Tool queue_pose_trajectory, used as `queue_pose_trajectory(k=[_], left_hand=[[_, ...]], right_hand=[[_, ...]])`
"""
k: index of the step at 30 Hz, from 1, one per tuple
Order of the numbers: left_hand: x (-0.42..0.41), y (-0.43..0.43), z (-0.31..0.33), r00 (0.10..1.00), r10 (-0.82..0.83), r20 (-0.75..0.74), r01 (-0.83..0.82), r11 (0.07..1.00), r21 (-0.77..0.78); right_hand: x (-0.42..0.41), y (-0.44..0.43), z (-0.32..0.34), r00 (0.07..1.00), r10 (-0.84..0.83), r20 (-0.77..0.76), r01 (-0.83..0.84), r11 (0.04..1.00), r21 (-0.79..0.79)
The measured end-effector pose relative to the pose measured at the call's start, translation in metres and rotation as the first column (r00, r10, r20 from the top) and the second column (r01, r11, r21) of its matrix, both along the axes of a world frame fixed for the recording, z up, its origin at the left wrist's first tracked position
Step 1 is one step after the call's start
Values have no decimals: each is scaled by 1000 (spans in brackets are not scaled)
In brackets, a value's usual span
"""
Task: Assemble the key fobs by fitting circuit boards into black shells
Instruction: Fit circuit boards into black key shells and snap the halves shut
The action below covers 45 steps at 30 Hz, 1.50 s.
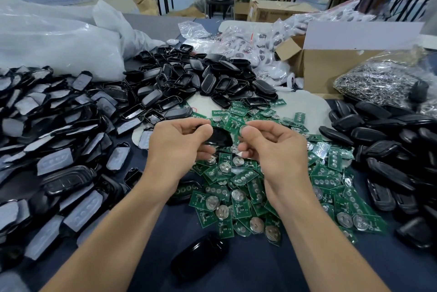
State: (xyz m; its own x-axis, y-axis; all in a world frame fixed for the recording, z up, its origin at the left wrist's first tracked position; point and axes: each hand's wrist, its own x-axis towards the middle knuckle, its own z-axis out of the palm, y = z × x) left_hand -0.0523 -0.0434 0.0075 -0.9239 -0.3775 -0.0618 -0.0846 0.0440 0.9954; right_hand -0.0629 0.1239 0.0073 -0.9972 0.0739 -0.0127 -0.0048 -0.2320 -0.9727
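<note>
My left hand (179, 141) grips a glossy black shell (221, 137) above the middle of the table. My right hand (272, 147) pinches a green circuit board (234, 125) with a round silver coin cell, held right beside the shell's open end. Beneath both hands lies a heap of green circuit boards (248, 187) with coin cells. Black shells (203, 76) are piled behind, shell halves with grey pads (54, 126) fill the left, and closed black fobs (387, 145) lie to the right. One single black shell (201, 256) rests near the front edge.
White plastic bags (59, 36) lie at the back left. A cardboard box (331, 64) and bags of white parts (255, 41) stand at the back right, next to a bag of metal rings (378, 81). The dark blue tabletop (248, 268) shows at the front.
</note>
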Motion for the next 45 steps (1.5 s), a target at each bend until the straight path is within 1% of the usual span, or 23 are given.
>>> queue_pose_trajectory(k=[3,7,10,12,14,17,21,26,31,34,39,45], left_hand=[[1,5,3,993,-112,22,109,987,120],[2,4,4,986,-165,36,153,962,225],[2,3,3,982,-184,34,169,951,261],[2,2,3,982,-185,32,169,948,271],[2,2,3,982,-188,34,171,944,282],[2,2,4,980,-194,34,176,940,292],[3,5,5,980,-196,26,180,937,299],[6,9,5,979,-206,6,196,938,287],[8,13,6,969,-244,-36,242,915,322],[8,15,4,967,-247,-60,254,924,287],[8,19,2,972,-227,-66,237,926,293],[7,23,-2,983,-170,-66,182,934,308]], right_hand=[[2,1,2,1000,1,-3,-1,999,40],[0,3,1,1000,-23,-11,25,993,115],[2,3,2,999,3,-50,1,997,75],[3,3,4,996,27,-82,-24,999,39],[3,3,4,995,21,-97,-17,999,45],[2,1,1,995,-14,-100,27,991,129],[4,-1,0,988,-46,-144,72,981,179],[7,-3,-2,985,-55,-162,104,943,317],[8,-5,-2,962,-149,-228,231,890,393],[10,-7,-3,952,-186,-243,272,878,393],[8,-7,-3,957,-203,-208,265,905,333],[8,-5,-3,948,-164,-273,272,864,424]])
